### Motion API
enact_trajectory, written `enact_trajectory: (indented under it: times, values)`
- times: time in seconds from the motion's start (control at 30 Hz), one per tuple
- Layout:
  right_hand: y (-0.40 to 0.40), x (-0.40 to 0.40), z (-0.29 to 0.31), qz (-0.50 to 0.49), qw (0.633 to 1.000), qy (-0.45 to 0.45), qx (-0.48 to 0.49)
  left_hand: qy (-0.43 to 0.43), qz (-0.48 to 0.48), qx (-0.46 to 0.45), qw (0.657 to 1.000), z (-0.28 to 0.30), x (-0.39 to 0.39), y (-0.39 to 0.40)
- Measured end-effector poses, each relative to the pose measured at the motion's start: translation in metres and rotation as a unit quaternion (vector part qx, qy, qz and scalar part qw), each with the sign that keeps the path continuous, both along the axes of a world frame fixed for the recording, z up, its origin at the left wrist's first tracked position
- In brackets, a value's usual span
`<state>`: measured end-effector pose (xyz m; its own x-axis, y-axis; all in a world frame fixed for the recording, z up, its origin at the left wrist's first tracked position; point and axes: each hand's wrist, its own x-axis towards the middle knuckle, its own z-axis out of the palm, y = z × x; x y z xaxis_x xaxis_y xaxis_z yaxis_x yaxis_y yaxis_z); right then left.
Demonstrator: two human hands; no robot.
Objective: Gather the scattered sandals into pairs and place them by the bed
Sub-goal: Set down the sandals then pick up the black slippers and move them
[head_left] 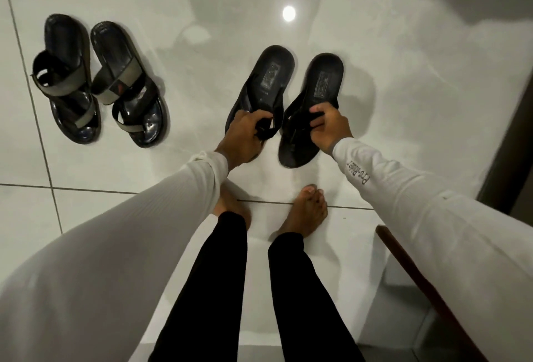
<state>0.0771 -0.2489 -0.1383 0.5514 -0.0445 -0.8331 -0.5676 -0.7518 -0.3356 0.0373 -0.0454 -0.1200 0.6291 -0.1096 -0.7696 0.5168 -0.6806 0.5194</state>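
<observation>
Left hand (pixel 245 131) and right hand (pixel 328 128) each pinch a flip-flop's (pixel 271 76) strap, aligning the pair side by side on the floor (pixel 403 87)

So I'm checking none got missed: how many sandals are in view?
4. Two strapped sandals lie side by side on the floor at left; the left hand and right hand each grip one flip-flop. Others may lie out of frame.

Each hand, left hand (pixel 245 136) and right hand (pixel 328 128), grips one black flip-flop (pixel 271 73).
</observation>
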Motion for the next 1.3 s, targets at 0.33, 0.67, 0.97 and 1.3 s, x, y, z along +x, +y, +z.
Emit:
enact_trajectory:
  times: [0.33, 0.67, 0.97, 1.3]
  values:
    - [-0.008, -0.014, 0.0, 0.0, 0.989, 0.095, -0.109, 0.117, -0.182, 0.153, 0.964, -0.001, 0.022, 0.022]
    - [-0.002, 0.011, -0.009, 0.144, 0.986, 0.046, -0.074, 0.185, -0.11, 0.146, 0.966, -0.026, 0.049, -0.019]
    - [-0.045, 0.052, -0.015, 0.242, 0.963, 0.027, -0.115, 0.181, -0.093, 0.135, 0.97, -0.029, 0.091, -0.068]
    - [-0.116, 0.114, -0.019, 0.246, 0.957, 0.002, -0.152, 0.162, -0.076, 0.097, 0.979, -0.039, 0.154, -0.131]
